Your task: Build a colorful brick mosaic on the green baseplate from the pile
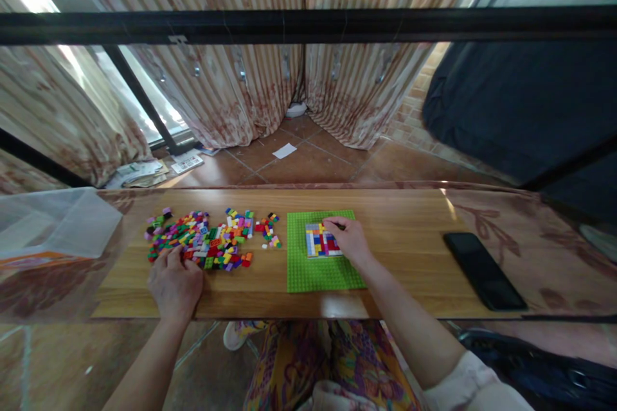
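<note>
A green baseplate [308, 273] lies on the wooden table [409, 257]. On it sits a patch of coloured bricks [319, 241] pressed together. My right hand [351, 241] rests on the right side of that patch, fingers curled and pressing down at its top edge. To the left is a loose pile of small coloured bricks [202, 239]. My left hand [174, 284] lies at the near edge of the pile, fingers bent among the bricks; what they hold, if anything, is hidden.
A black phone [484, 271] lies face up at the table's right. A clear plastic bag [53, 225] sits at the left end. A black bar [308, 24] crosses above; curtains and a tiled floor lie beyond.
</note>
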### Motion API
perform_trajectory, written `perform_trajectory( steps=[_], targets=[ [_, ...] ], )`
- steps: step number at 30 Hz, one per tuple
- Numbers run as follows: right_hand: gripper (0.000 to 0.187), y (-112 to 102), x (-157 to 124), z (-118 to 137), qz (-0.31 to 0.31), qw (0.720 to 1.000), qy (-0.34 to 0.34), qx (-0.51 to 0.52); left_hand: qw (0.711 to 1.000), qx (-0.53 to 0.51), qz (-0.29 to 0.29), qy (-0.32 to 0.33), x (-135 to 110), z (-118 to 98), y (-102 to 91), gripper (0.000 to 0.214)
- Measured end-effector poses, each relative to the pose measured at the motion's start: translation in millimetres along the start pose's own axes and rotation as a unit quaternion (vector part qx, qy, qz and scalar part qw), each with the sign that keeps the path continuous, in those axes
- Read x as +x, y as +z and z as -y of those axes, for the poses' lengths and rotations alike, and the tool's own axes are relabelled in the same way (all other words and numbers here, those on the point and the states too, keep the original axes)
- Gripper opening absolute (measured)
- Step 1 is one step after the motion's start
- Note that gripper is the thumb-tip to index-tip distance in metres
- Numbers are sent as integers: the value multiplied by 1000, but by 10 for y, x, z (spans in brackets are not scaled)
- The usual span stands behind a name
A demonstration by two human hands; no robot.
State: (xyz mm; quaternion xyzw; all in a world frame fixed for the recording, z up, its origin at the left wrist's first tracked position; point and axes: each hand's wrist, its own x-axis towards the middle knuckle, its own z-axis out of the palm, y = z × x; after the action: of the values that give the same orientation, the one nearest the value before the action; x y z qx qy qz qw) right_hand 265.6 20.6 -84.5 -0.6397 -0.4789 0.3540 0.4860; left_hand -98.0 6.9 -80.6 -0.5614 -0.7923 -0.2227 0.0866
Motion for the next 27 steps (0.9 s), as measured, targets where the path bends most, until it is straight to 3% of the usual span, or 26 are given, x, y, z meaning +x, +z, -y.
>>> perform_trajectory(
  steps=[16, 23, 27],
  targets=[
    [31, -12, 6, -35, 12, 1000, -2, 15, 1000, -14, 11, -15, -16, -32, -38, 40],
    [46, -117, 1, 16, 31, 999, -1, 36, 1000, -7, 15, -19, -13, -59, -75, 40],
    [37, -127, -10, -5, 33, 999, -16, 26, 1000, -3, 19, -22, -12, -59, -74, 40]
  ],
)
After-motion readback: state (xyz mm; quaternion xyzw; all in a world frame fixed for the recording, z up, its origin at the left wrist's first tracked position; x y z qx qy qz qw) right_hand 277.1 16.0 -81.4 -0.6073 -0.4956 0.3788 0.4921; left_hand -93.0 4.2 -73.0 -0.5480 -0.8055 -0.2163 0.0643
